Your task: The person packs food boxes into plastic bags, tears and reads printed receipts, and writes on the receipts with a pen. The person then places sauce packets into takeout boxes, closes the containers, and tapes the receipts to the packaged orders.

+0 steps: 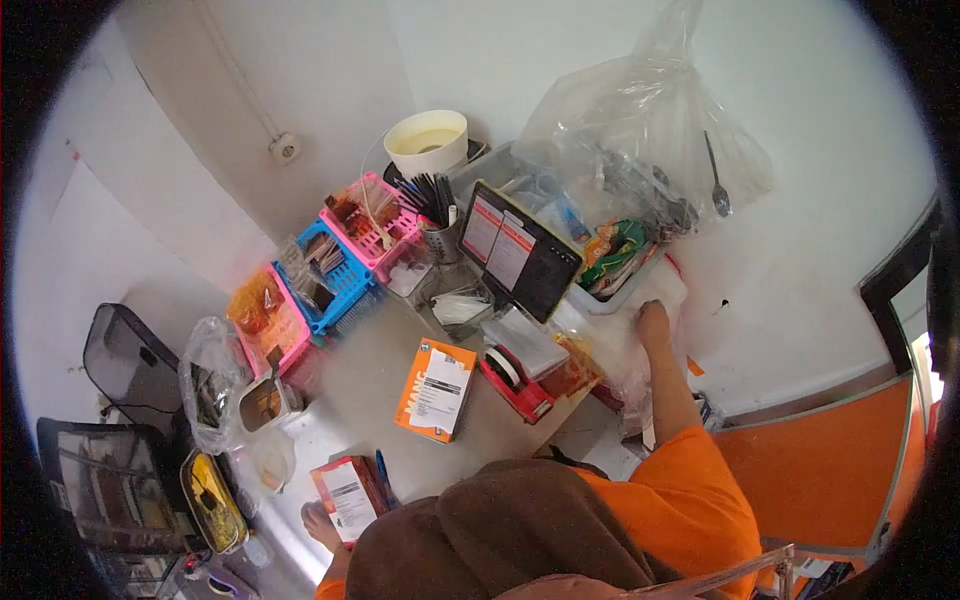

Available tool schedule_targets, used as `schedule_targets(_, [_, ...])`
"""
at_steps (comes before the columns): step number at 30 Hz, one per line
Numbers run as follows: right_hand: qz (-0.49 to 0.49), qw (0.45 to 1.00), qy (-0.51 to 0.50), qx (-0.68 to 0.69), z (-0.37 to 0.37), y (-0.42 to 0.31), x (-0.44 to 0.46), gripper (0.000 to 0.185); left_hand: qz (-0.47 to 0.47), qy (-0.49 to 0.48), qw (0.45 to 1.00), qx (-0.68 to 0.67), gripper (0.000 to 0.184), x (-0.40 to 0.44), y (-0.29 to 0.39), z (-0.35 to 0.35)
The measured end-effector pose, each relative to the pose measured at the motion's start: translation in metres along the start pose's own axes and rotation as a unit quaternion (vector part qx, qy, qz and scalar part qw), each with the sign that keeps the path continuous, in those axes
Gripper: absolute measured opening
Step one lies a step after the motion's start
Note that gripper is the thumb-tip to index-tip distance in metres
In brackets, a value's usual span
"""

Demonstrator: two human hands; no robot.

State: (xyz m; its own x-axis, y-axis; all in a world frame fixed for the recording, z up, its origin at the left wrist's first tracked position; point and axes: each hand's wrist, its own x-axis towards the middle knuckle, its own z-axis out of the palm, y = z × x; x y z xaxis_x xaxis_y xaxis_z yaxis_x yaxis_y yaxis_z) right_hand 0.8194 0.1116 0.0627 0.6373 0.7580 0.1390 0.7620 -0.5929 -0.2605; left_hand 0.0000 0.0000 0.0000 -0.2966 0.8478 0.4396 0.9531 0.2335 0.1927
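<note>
My left hand (320, 525) is at the lower left side of a red box (352, 494), its fingers closed around the edge. A white printed label covers much of the box's top. A blue pen (382, 466) lies along the box's right side. My right hand (652, 322) is stretched out past the table's right edge. Its fingers look closed on a clear plastic bag (668, 290) beside a grey bin, though the fingertips are hard to make out. An orange box (436, 390) with a paper slip on it sits in mid-table, between my hands.
A red tape dispenser (516, 384) stands by the table's right edge. Behind it, a tablet (520, 250) leans upright. Pink (290, 318) and blue baskets (335, 285) line the back left. A bin of packets (610, 298) and a large hanging plastic bag (640, 110) are back right.
</note>
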Motion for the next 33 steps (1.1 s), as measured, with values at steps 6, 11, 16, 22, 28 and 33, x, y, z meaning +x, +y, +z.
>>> schedule_targets(6, [0.078,0.980,-0.105,-0.153,-0.031,-0.041,0.014,0.018,0.025,0.020,0.999,0.031,0.028,-0.003,0.021,-0.016])
schedule_targets(11, [0.075,0.994,0.029,-0.069,0.001,-0.031,0.011,0.017,0.026,0.037,0.999,-0.007,0.027,-0.003,0.011,-0.010])
schedule_targets(16, [0.103,0.981,0.148,0.073,0.023,0.001,0.040,0.022,0.023,0.048,0.998,-0.021,0.026,-0.001,0.029,-0.024])
schedule_targets(22, [0.165,0.814,0.119,0.545,-0.090,-0.031,0.007,0.027,-0.168,-0.097,0.890,-0.414,0.024,0.013,0.009,-0.045])
schedule_targets(28, [-0.158,0.822,0.344,0.426,-0.178,-0.172,-0.154,0.015,-0.067,-0.100,0.877,-0.466,0.016,0.056,0.136,-0.133])
schedule_targets(33, [-0.581,0.736,0.058,0.342,-0.183,-0.274,-0.280,0.015,0.082,-0.330,0.563,-0.753,0.031,0.059,0.320,-0.226])
